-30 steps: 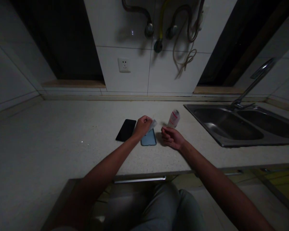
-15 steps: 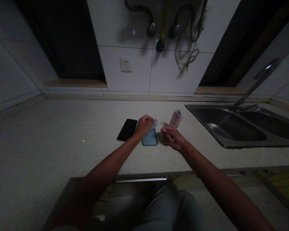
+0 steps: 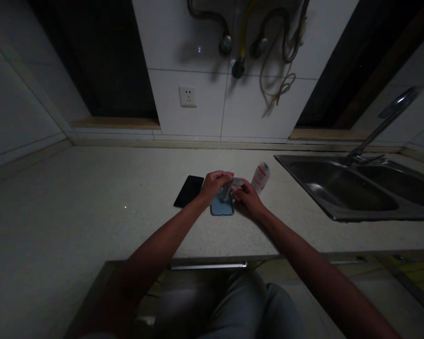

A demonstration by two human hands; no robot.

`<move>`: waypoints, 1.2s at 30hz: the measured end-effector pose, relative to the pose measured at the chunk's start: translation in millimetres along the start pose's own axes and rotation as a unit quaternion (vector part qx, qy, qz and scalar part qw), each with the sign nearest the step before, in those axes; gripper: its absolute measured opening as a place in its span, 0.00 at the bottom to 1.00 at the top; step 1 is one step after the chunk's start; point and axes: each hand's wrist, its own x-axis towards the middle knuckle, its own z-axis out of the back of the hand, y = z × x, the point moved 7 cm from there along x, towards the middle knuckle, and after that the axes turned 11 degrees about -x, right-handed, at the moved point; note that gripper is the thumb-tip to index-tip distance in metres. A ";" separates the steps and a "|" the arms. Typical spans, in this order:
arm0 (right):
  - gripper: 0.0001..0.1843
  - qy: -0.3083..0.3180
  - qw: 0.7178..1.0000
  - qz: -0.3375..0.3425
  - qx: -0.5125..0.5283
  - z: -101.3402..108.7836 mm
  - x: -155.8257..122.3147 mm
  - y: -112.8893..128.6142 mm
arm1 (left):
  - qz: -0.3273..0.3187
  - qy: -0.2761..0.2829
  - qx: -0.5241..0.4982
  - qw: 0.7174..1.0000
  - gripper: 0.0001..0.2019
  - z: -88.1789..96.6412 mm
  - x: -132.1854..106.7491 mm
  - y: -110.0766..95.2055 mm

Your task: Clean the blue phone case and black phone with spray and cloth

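A thin, pale, see-through sheet (image 3: 227, 189) is stretched between my hands, above a blue phone case (image 3: 222, 207) on the counter. My left hand (image 3: 215, 184) pinches its left side and my right hand (image 3: 247, 195) its right side. Whether it is a wipe or a piece of film, I cannot tell. Just left of my left hand lies a black phone (image 3: 188, 191), its right part covered by that hand. Behind my right hand is a clear packet or bottle with red print (image 3: 260, 176). The upper part of the case is hidden by the hands and sheet.
The pale counter (image 3: 144, 202) runs along a tiled wall with a power socket (image 3: 187, 96) and several pipes. At the right, a double steel sink (image 3: 328, 214) with a faucet (image 3: 385, 127) is set in. A drawer handle (image 3: 209, 266) sits under the front edge.
My right hand has moved left and up to grip the sheet, which only my left hand held before. The sheet is now spread between both hands. The view has shifted slightly.
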 end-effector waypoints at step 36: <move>0.17 -0.058 0.996 -0.008 0.063 22.8 -1.3 -3.2 | -0.004 -0.038 0.612 0.790 0.16 30.6 -3.6 -12.6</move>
